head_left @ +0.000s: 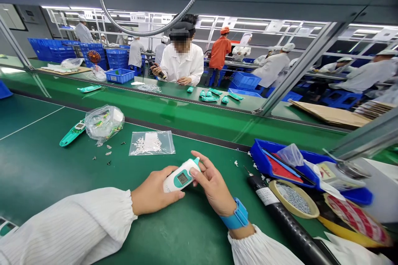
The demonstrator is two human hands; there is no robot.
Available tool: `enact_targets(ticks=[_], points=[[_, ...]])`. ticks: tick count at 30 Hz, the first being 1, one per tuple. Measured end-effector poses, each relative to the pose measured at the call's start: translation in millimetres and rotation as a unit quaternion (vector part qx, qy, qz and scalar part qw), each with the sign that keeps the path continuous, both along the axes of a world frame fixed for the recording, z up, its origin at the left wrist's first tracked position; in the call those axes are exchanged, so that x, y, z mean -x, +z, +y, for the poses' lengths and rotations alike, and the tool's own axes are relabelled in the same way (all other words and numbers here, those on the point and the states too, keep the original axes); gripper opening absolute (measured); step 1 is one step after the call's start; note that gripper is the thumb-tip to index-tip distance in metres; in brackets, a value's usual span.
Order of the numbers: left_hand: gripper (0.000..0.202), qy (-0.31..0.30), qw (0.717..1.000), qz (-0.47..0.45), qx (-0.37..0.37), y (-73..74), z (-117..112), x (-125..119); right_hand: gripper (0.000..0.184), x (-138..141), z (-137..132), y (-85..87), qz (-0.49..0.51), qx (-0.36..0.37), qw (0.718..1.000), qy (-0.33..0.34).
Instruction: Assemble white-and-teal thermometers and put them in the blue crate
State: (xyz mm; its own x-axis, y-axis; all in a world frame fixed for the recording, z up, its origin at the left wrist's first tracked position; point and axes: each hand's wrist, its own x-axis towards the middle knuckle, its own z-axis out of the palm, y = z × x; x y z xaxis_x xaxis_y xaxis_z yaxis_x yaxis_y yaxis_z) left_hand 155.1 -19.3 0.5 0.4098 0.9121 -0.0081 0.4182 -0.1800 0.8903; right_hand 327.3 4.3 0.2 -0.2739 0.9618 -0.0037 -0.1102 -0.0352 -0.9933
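Note:
A white and teal ear thermometer (175, 183) with a small grey display is held tilted above the green bench, its teal tip pointing up and right. My left hand (152, 192) wraps round its lower body. At the tip end, my right hand (214, 184) grips it with the thumb on the front and fingers behind. A blue strap (236, 215) circles my right wrist. Beyond my hands lies a clear zip bag (152, 143) of small white parts. To its left, a teal housing half (73, 132) with a display rests beside a crumpled plastic bag (105, 122).
At right lie a black electric screwdriver (280, 215), a round dish of screws (290, 198) and a blue bin (273, 163) with tools. Metal posts (298, 66) and a hanging cable (155, 33) frame the front. Across the barrier, a co-worker (183, 60) sits near teal housings (209, 98).

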Motion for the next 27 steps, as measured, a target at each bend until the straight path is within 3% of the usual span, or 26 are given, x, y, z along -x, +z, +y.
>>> enact_targets(ticks=[7,14,21,25,27], points=[[0.045,0.029,0.984,0.115,-0.135,-6.3,0,4,0.066,9,-6,-7.3,0.032,0.044,0.998,-0.018],[0.039,0.019,0.951,0.234,-0.199,-1.6,-6,0,0.049,16,-13,-7.9,0.061,0.059,0.996,-0.039],[0.041,0.013,0.957,0.227,-0.179,-2.4,-7,-2,0.042,20,-12,-11.0,0.031,0.032,0.997,-0.067],[0.043,0.015,0.987,0.111,-0.114,-0.7,2,1,0.056,14,-7,-12.2,-0.013,0.04,0.998,-0.047],[0.045,-0.009,0.999,0.032,-0.03,1.7,6,3,0.069,8,-4,-10.6,-0.038,0.026,0.997,-0.058]])
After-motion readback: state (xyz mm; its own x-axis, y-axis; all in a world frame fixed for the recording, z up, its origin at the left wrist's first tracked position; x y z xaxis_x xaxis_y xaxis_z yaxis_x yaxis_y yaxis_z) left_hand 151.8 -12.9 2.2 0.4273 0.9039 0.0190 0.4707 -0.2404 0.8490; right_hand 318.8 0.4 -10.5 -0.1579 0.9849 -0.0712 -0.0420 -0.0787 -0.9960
